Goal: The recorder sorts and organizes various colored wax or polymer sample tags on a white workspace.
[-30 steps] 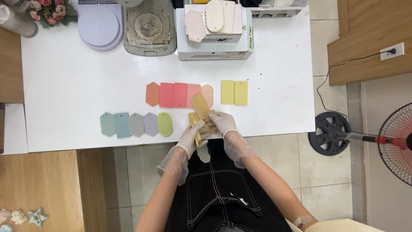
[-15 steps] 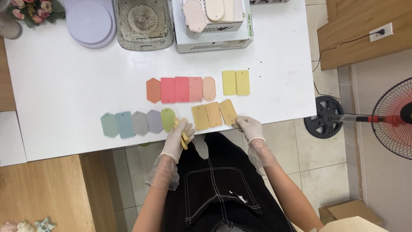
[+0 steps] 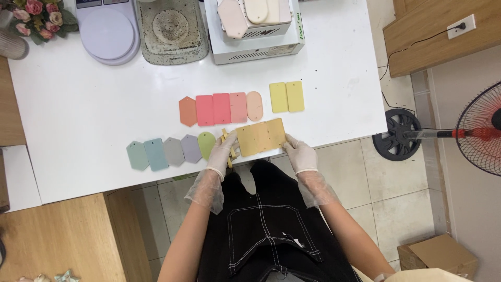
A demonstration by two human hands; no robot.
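Observation:
Three mustard-yellow tags (image 3: 261,137) lie side by side near the front edge of the white table (image 3: 88,115). My gloved right hand (image 3: 300,153) touches their right end. My gloved left hand (image 3: 223,152) grips a small stack of more mustard tags (image 3: 228,142) at their left end. Left of them runs a row of teal, blue, grey, lilac and green tags (image 3: 169,150). Behind lies a row of orange, red and pink tags (image 3: 221,108), then two pale yellow tags (image 3: 286,97).
At the back stand a white box (image 3: 261,44) topped with pale tags, a dirty grey square tray (image 3: 171,28), a lilac round scale (image 3: 107,31) and pink flowers (image 3: 34,15). A standing fan (image 3: 459,134) is on the floor at right, beside a cardboard box (image 3: 437,256).
The stack held over the table edge has been laid out: three mustard tags now lie flat in a row. My hands moved apart to the row's ends, and the left keeps the remaining stack.

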